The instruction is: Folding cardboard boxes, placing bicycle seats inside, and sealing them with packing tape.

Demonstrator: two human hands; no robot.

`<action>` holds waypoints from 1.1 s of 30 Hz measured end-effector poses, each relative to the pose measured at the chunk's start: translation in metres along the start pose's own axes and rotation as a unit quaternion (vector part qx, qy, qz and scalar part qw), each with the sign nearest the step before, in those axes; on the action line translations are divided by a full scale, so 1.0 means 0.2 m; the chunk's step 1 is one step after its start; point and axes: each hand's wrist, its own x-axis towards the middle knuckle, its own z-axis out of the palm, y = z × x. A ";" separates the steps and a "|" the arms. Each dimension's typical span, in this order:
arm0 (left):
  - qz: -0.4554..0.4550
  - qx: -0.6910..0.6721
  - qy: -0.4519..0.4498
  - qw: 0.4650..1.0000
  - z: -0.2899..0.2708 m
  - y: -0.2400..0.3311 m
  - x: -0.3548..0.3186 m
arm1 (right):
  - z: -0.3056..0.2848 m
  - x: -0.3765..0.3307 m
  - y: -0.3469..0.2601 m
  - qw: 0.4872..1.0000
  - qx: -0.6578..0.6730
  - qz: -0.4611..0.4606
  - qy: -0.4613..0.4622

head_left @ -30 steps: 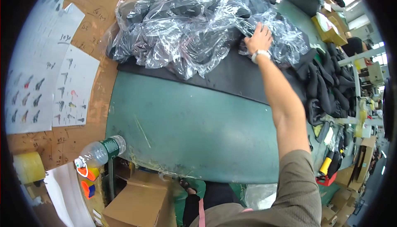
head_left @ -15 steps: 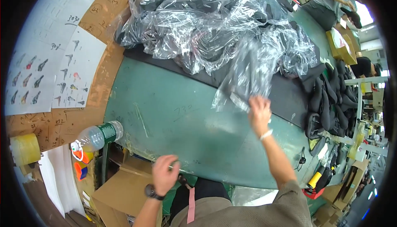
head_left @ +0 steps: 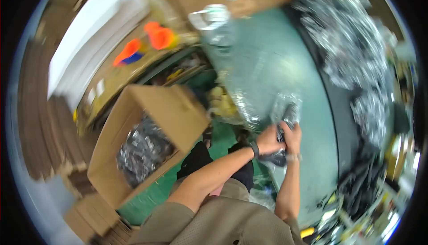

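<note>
Your left hand and your right hand are close together at the near edge of the green surface. Both are closed around one small dark thing in a clear bag. The picture is blurry, so you cannot tell what the dark thing is.

Hold the bag snug with both hands so it does not slip, because clear plastic looks slippery. Keep it low and near your body.

Down on your left, on the floor, an open brown box sits with shiny bags already inside. I think that is the nearest place for this kind of bag.

Farther away, along the far side of the surface, lies a big pile of bags on a dark strip.
</note>
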 end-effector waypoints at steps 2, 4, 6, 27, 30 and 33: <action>0.031 0.019 0.069 0.997 -0.29 0.19 -0.32 | 0.01 -0.36 -0.38 0.980 0.194 0.008 -0.039; 0.093 -0.005 0.157 0.983 -0.64 0.45 -0.67 | 0.02 -0.78 -0.79 0.971 0.220 -0.081 -0.047; 0.085 -0.030 0.212 0.973 -1.05 0.65 -1.04 | 0.09 -1.16 -1.17 0.950 0.175 -0.231 -0.115; -0.376 -0.026 0.550 0.746 -1.36 -1.23 -0.74 | 1.00 -1.28 -0.96 0.948 -0.111 -0.253 -0.157; -0.367 0.045 0.590 0.718 -1.34 -1.27 -0.70 | 1.00 -1.28 -0.98 0.950 -0.092 -0.259 -0.149; -0.396 0.114 0.568 0.713 -1.42 -1.31 -0.79 | 1.02 -1.32 -1.01 0.935 -0.057 -0.304 -0.176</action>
